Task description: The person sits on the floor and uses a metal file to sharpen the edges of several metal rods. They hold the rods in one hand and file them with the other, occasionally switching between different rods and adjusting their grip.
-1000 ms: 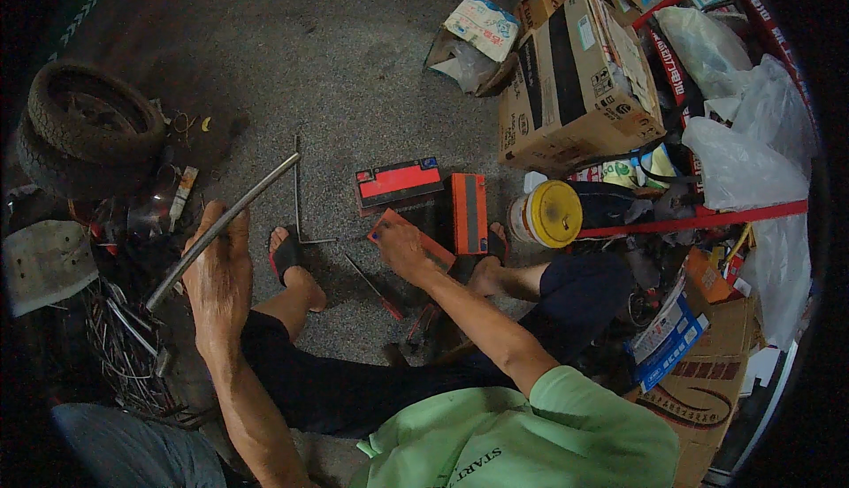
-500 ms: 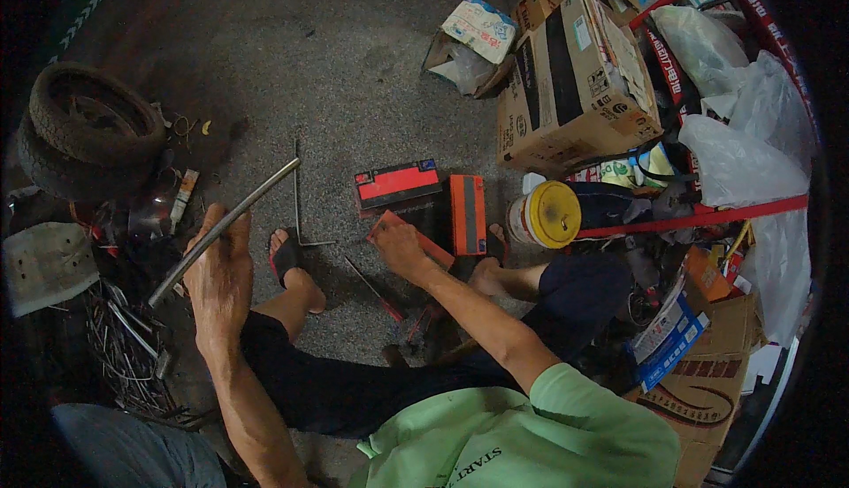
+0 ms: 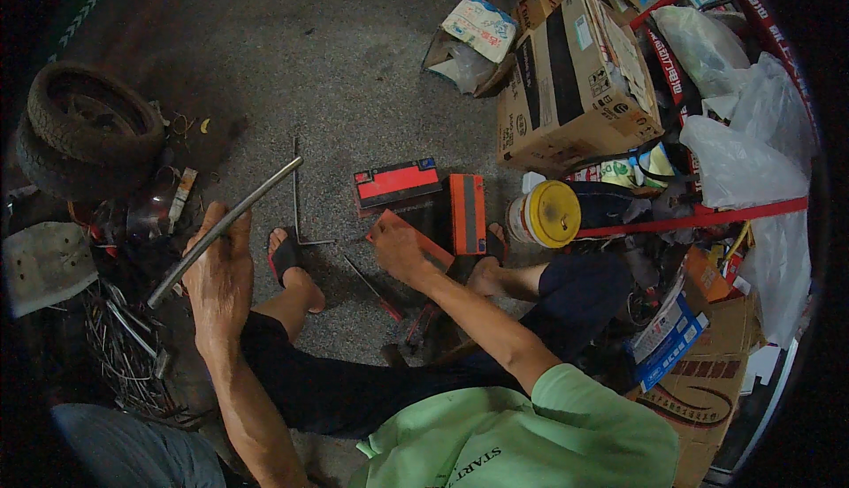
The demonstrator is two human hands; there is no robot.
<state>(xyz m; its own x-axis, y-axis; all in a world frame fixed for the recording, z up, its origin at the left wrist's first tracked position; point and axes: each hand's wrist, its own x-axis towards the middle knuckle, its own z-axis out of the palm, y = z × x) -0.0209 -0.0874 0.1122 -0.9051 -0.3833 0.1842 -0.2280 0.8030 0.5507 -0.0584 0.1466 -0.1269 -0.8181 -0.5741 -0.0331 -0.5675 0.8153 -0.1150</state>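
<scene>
My left hand (image 3: 219, 280) is raised on the left, its fingers closed round a straight metal rod (image 3: 234, 223) that slants up to the right. My right hand (image 3: 401, 254) reaches to the floor between my feet and grips the left end of an orange-red battery (image 3: 432, 253); its fingertips are partly hidden. Just beyond lies a red-and-black battery (image 3: 397, 189). To the right of it is an orange battery (image 3: 468, 209) with a grey stripe. A long L-shaped bar (image 3: 298, 201) rests by my left foot. Nearer me is a screwdriver (image 3: 375, 288) with a red handle.
A yellow-lidded bucket (image 3: 554, 213) stands right of the batteries. Behind it is a large cardboard box (image 3: 575, 90), with plastic bags (image 3: 743, 156) and clutter along the right. Stacked tyres (image 3: 93, 125) and a heap of thin metal strips (image 3: 128, 351) lie on the left.
</scene>
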